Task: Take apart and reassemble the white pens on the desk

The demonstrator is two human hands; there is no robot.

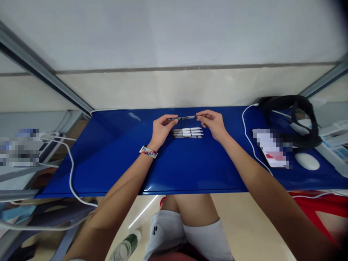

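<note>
A dark pen is held level between my two hands, just behind a row of pens. My left hand pinches its left end between thumb and fingers. At the other end, the fingertips of my right hand are closed on the same pen. Several white pens lie side by side on the blue tabletop, tips pointing left. A darker grey pen lies along the near side of that row. Part of the held pen is hidden by my fingers.
To the right are a phone, a white computer mouse and a black headband-like item. A white cable runs along the table there. A wall stands behind the table. A bottle is below, near my legs.
</note>
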